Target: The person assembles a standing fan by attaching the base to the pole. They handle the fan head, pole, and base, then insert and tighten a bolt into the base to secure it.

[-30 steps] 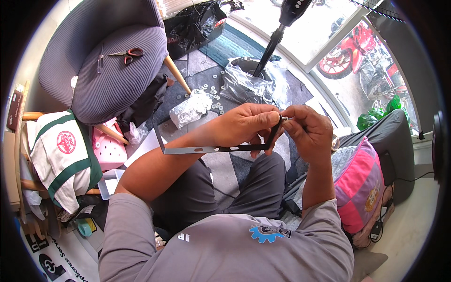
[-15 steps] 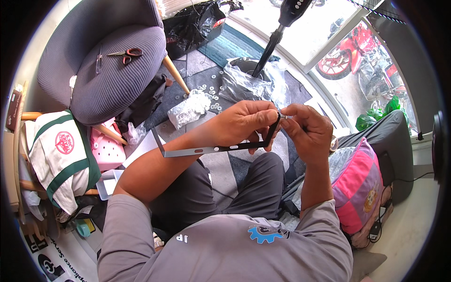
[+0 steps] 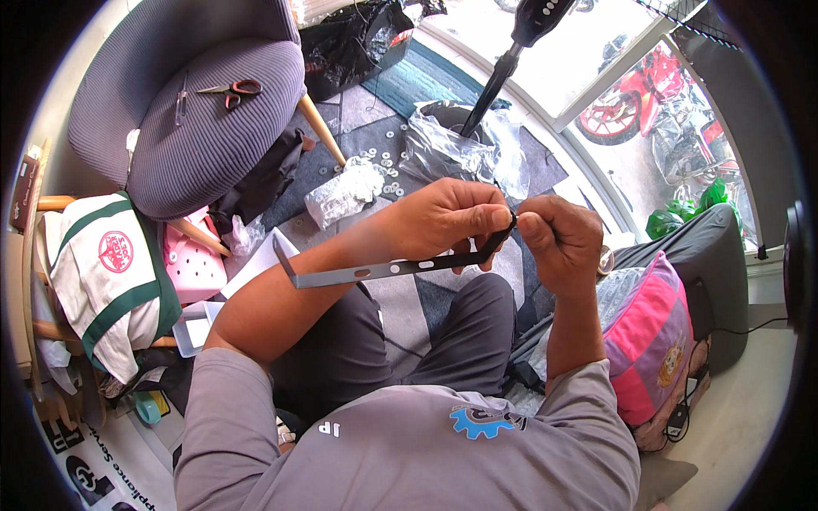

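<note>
A dark grey metal bracket (image 3: 379, 271), a flat strip with oval holes and bent ends, lies across in front of my left forearm. My left hand (image 3: 450, 223) is closed on its right end, thumb on top and fingers beneath. Close against that same end, my right hand (image 3: 562, 243) is closed, thumb pressed to its curled fingers. Whatever sits between those fingertips is too small and hidden to make out. Both hands are raised above my lap, nearly touching at the bracket's bent end.
A clear plastic bag of white washers (image 3: 345, 198) lies on the rug, with loose washers beside it. Scissors (image 3: 230, 89) rest on the grey chair (image 3: 196, 145). A black pole (image 3: 494, 89) stands in a plastic-lined bin (image 3: 443, 146). A pink cushion (image 3: 643, 332) is at right.
My right fingers have curled in more tightly at the bracket's end, hiding the small shiny piece that showed between them. The bracket's right end has tilted a little.
</note>
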The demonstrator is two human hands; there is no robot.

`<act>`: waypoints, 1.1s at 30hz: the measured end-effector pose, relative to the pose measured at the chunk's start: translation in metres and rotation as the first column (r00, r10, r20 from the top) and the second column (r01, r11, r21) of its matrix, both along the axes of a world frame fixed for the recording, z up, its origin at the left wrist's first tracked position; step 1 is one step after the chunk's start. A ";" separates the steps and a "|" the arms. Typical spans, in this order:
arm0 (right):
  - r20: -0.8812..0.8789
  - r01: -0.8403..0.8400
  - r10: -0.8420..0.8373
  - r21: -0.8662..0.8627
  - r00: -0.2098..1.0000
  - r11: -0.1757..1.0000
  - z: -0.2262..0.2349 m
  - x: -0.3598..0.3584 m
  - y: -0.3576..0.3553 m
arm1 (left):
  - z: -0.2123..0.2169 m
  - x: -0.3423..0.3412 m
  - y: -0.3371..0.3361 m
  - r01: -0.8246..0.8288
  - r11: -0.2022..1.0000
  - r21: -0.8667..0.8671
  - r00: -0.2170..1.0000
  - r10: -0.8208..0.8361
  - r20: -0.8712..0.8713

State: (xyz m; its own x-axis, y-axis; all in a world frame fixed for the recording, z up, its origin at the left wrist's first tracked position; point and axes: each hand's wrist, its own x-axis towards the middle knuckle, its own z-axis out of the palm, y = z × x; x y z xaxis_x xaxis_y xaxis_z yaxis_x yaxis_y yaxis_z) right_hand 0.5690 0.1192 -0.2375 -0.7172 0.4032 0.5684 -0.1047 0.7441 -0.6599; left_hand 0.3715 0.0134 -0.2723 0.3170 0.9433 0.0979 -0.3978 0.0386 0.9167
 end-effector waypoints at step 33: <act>-0.114 0.000 -0.010 -0.080 0.993 0.997 -0.020 -0.004 -0.004 | -0.009 0.003 0.007 -0.154 0.987 0.050 0.982 0.147 0.120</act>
